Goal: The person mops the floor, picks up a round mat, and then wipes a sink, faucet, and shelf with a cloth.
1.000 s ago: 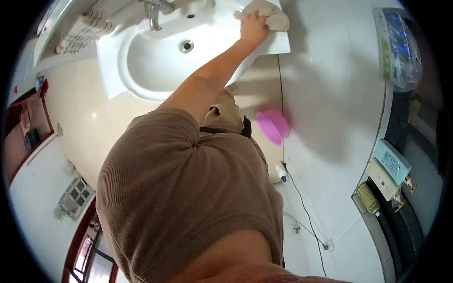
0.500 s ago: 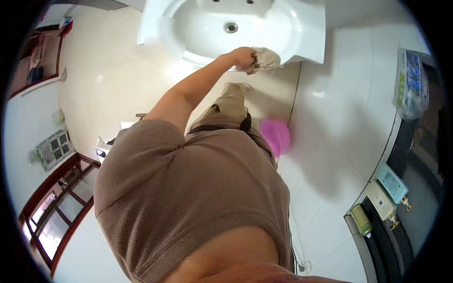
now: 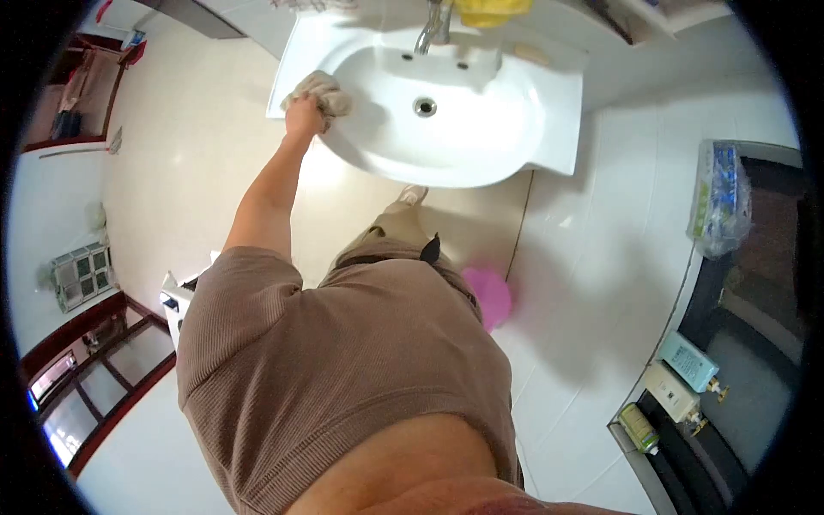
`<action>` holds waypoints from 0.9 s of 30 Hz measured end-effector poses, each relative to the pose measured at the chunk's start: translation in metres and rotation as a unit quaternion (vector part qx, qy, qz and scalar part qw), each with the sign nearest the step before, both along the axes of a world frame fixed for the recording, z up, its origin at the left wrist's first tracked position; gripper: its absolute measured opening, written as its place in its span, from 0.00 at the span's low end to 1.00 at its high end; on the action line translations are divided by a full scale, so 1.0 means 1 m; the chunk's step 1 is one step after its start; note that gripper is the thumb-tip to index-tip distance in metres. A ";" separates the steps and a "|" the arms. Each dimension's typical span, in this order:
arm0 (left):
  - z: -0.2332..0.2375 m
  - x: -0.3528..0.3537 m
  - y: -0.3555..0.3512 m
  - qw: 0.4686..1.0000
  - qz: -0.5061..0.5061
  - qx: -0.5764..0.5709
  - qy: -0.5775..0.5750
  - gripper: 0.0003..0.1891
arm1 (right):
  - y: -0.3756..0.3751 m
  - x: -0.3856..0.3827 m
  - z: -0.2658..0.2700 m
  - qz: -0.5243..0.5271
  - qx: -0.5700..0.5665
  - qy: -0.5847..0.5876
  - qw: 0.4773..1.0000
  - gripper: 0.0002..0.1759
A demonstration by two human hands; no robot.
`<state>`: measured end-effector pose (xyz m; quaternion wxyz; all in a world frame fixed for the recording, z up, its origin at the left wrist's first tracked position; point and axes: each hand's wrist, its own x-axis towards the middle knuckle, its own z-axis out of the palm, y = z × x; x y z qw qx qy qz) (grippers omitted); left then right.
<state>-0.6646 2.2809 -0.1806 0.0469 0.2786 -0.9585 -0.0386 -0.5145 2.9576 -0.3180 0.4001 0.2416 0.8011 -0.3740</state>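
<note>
My left hand (image 3: 305, 118) is closed around a bunched, beige-grey cloth (image 3: 319, 89). It presses the cloth onto the left corner of the white washbasin (image 3: 412, 176), beside the bowl. Folds of the cloth hide part of the fingers. Inside the bowl a round drain (image 3: 425, 106) shows, with a metal faucet (image 3: 427, 36) above it at the back. My right hand is out of view.
A yellow cloth (image 3: 491, 10) lies behind the faucet. On the floor, right of my legs, stands a pink basin (image 3: 487, 298). At the right are a dark shelf with a blue pump bottle (image 3: 689, 360), a white bottle (image 3: 672, 390), a green bottle (image 3: 638, 427) and a plastic-wrapped pack (image 3: 721, 197).
My left hand has carried the cloth from the basin's front edge leftward to its left corner. The view has shifted, so the faucet and yellow cloth now show.
</note>
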 end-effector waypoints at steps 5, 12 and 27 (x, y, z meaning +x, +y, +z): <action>0.036 -0.090 -0.009 0.931 0.201 0.236 0.192 0.10 | -0.029 -0.030 0.013 -0.005 -0.005 0.002 1.000 0.12; -0.024 -0.204 0.038 0.940 0.111 0.176 0.270 0.17 | -0.073 -0.077 0.030 -0.059 -0.034 0.013 0.998 0.13; 0.027 -0.229 0.013 0.996 -0.077 0.031 -0.013 0.13 | -0.144 -0.169 0.088 0.117 0.038 -0.069 0.990 0.18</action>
